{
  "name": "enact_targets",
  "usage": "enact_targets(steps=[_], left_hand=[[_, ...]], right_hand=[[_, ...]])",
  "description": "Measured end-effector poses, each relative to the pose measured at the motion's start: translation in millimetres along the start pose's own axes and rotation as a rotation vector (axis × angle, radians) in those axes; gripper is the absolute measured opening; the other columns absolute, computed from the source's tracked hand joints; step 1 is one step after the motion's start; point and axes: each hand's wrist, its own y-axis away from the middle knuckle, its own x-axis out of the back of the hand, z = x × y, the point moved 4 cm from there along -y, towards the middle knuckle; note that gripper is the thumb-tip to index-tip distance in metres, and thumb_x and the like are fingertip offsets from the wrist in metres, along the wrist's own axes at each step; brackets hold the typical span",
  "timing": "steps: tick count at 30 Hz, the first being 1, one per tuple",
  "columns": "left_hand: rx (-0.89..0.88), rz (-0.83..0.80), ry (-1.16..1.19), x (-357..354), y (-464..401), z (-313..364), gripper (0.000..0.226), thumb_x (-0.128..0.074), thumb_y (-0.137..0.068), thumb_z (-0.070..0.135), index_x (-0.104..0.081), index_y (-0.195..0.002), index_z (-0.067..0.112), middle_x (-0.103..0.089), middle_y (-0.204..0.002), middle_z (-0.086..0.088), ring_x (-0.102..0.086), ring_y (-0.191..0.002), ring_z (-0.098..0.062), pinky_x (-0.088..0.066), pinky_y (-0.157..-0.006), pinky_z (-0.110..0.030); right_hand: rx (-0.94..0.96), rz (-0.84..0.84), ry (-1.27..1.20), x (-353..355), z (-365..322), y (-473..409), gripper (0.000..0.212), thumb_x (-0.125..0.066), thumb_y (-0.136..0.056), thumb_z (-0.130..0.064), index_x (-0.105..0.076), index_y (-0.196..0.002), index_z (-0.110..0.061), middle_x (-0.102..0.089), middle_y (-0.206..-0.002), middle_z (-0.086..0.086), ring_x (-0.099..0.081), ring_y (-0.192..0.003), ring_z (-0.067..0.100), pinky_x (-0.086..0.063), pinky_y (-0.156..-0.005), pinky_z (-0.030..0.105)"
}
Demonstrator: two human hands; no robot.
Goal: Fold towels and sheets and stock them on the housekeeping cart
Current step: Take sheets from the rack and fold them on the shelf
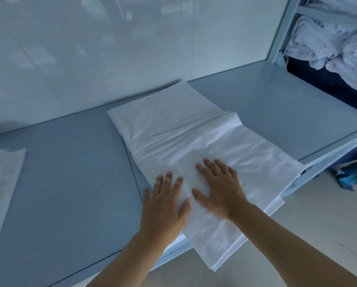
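Note:
A white sheet (173, 129), folded into a long strip, lies diagonally across the grey table (69, 172). Its near end hangs over the table's front edge. My left hand (163, 201) rests flat on the sheet's left edge, partly on the table, fingers spread. My right hand (221, 187) presses flat on the middle of the sheet, fingers apart. Neither hand grips the cloth. A raised crease runs across the sheet just beyond my fingers.
Another folded white cloth (1, 177) lies at the table's left edge. A metal rack (281, 38) at the right holds crumpled white linen (335, 40) over a dark blue bin. A blue crumpled item (353, 175) lies on the floor at the right. A white wall backs the table.

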Motion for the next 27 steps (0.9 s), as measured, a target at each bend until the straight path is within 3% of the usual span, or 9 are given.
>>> enact_targets(steps=[4,6,8,10,12,15,19,27], left_hand=[[0.025,-0.002,0.043,13.7,39.3,-43.9,0.066,-0.025,-0.099,0.065,-0.018,-0.16,0.042,-0.008,-0.172,0.009,-0.01,-0.158,-0.018,-0.02,-0.123,-0.05],[-0.031,0.027,0.112,25.0,50.9,-54.6,0.061,-0.028,-0.098,0.06,-0.037,-0.154,0.038,-0.03,-0.166,0.008,-0.029,-0.151,-0.021,-0.029,-0.119,-0.046],[-0.088,0.112,0.249,39.7,55.9,-72.3,0.046,-0.04,-0.099,0.044,-0.056,-0.14,0.03,-0.055,-0.145,0.008,-0.052,-0.129,-0.022,-0.042,-0.107,-0.036],[-0.085,0.224,0.309,51.9,46.0,-97.5,0.037,-0.052,-0.1,0.025,-0.06,-0.136,0.021,-0.059,-0.135,0.006,-0.054,-0.12,-0.021,-0.045,-0.102,-0.032],[-0.045,0.273,0.274,60.9,22.3,-122.0,0.044,-0.054,-0.103,0.019,-0.053,-0.146,0.012,-0.052,-0.149,-0.003,-0.047,-0.133,-0.026,-0.04,-0.112,-0.036],[0.024,0.131,0.217,54.6,-25.7,-140.4,0.059,-0.045,-0.108,0.033,-0.028,-0.161,0.012,-0.024,-0.169,-0.01,-0.019,-0.156,-0.029,-0.021,-0.126,-0.043],[0.158,0.026,0.163,27.2,-64.6,-138.8,0.073,-0.033,-0.105,0.058,-0.01,-0.165,0.024,0.0,-0.173,-0.002,0.001,-0.16,-0.024,-0.015,-0.126,-0.054],[0.358,0.056,0.135,22.1,-97.9,-130.5,0.078,-0.018,-0.099,0.071,-0.005,-0.165,0.031,0.007,-0.173,0.0,0.008,-0.159,-0.025,-0.008,-0.122,-0.064]], right_hand=[[0.093,0.052,0.01,5.1,-59.0,-2.8,0.071,-0.042,-0.084,-0.073,-0.049,-0.141,-0.03,-0.046,-0.145,-0.004,-0.044,-0.131,0.028,-0.038,-0.105,0.046],[0.154,0.093,-0.025,10.2,-78.3,-11.7,0.059,-0.044,-0.091,-0.063,-0.05,-0.138,-0.029,-0.046,-0.142,-0.004,-0.046,-0.128,0.027,-0.039,-0.104,0.046],[0.249,0.063,-0.068,5.1,-106.0,-20.5,0.06,-0.042,-0.098,-0.056,-0.04,-0.151,-0.028,-0.033,-0.16,-0.002,-0.032,-0.147,0.028,-0.03,-0.117,0.049],[0.297,-0.017,-0.098,-10.8,-130.1,-23.0,0.066,-0.033,-0.104,-0.055,-0.019,-0.163,-0.028,-0.008,-0.172,-0.003,-0.004,-0.159,0.024,-0.012,-0.126,0.05],[0.277,-0.053,-0.078,-27.2,-141.1,-20.4,0.069,-0.02,-0.104,-0.058,-0.005,-0.165,-0.029,0.009,-0.172,-0.008,0.014,-0.158,0.019,0.0,-0.128,0.05],[0.251,-0.024,-0.049,-36.1,-139.7,-12.3,0.071,-0.011,-0.102,-0.061,-0.002,-0.165,-0.031,0.011,-0.172,-0.009,0.015,-0.158,0.017,0.002,-0.128,0.048],[0.241,-0.01,-0.044,-41.6,-139.4,1.5,0.072,-0.015,-0.102,-0.061,-0.002,-0.165,-0.029,0.007,-0.172,-0.006,0.014,-0.158,0.018,0.003,-0.128,0.048],[0.199,-0.065,-0.1,-40.2,-151.5,12.6,0.076,-0.018,-0.101,-0.063,0.0,-0.165,-0.026,0.008,-0.172,-0.003,0.014,-0.158,0.021,0.004,-0.127,0.05]])
